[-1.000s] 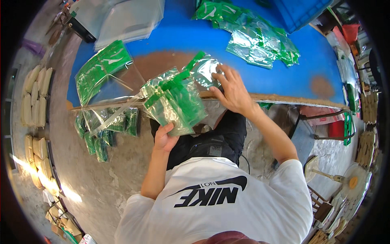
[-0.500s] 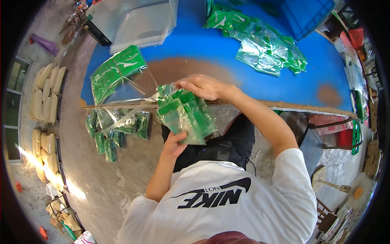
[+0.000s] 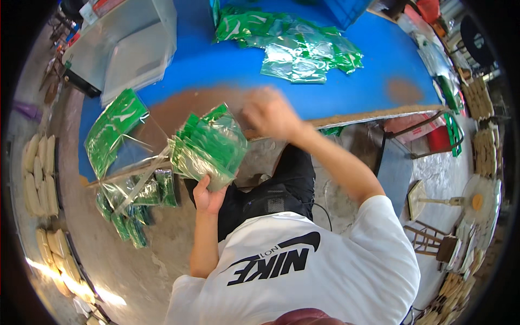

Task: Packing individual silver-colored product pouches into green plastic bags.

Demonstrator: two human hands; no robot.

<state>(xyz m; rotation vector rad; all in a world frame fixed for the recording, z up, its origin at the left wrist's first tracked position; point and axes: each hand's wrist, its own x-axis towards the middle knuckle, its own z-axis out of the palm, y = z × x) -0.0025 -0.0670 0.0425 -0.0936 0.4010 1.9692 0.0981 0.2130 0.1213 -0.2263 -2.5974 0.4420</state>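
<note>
My left hand (image 3: 208, 196) grips from below a stack of green and clear plastic packets (image 3: 208, 145), held upright at the near edge of the blue table (image 3: 216, 62). My right hand (image 3: 269, 115) hovers just right of the stack over the table's worn brown patch; it is blurred, and nothing shows in it. A single green packet (image 3: 114, 127) lies on the table to the left of the stack.
A heap of green packets (image 3: 298, 46) lies far on the table. A large clear bag (image 3: 130, 46) lies at the far left. More green packets (image 3: 135, 208) hang in a clear bag below the table's left edge. Cream sacks (image 3: 38, 162) line the floor at left.
My right hand has come off the top of the stack and moved right. My left hand has kept hold of the stack, which now sits a little lower and more upright.
</note>
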